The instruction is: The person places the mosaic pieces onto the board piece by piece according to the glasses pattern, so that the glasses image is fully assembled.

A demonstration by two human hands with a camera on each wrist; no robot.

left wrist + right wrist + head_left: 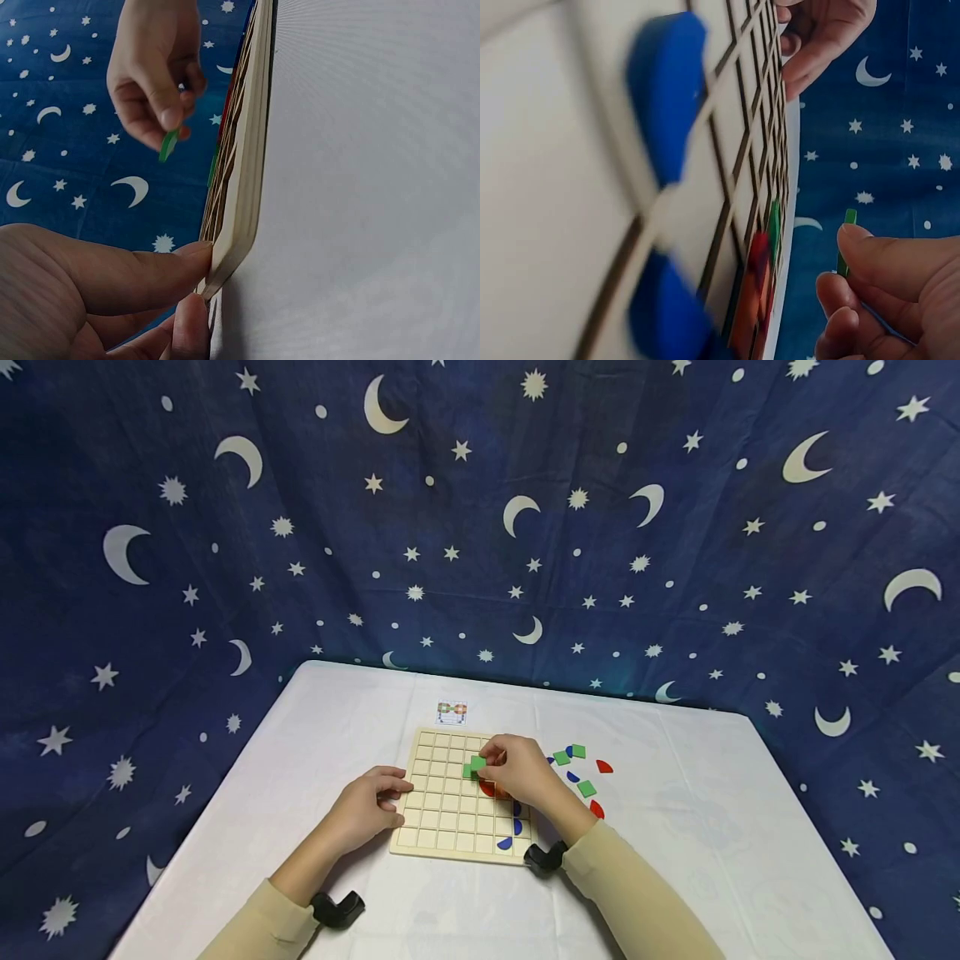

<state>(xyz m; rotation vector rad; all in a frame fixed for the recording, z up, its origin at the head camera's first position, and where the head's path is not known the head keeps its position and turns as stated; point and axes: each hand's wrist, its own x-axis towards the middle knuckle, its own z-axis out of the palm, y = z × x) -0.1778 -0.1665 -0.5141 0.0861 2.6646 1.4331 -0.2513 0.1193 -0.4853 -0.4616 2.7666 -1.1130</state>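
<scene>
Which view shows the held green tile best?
Head. The tile shows its flat face there, pinched by the right hand. Left wrist shows it as a narrow, slanted sliver; right wrist shows a thin strip, partly hidden by that hand.

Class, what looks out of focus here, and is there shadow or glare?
Right wrist view: nearest the lens, the flat semicircular blue pieces are blurred, while the thin green tile in the right hand is crisper. Left wrist view: a soft shadow lies on the white tablecloth beside the pale wooden grid board. Head view: no strong glare; the printed card is too tiny to read.
</scene>
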